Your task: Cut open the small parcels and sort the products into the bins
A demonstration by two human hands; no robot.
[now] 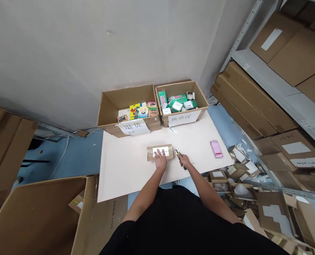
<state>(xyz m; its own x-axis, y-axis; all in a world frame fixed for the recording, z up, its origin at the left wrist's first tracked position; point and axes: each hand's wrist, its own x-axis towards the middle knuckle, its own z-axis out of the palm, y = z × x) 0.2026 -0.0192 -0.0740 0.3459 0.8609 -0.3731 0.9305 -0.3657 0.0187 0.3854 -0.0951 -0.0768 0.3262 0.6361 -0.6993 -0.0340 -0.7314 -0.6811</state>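
A small taped cardboard parcel (150, 154) with a white label lies on the white table (122, 170). My left hand (161, 159) rests flat on top of it, fingers spread across the label. Just to the right of the parcel, my right hand (184, 160) is wrapped round a yellow and black utility knife (184, 166). The knife's tip points up toward the parcel's right end and stands apart from it.
Behind the parcel stand an open carton (112, 106) of colourful small boxes and another carton (205, 106) of green and white boxes. A blurred pink item (216, 149) lies at the table's right. A large open box (40, 212) stands at left; discarded cartons (273, 212) crowd the right floor.
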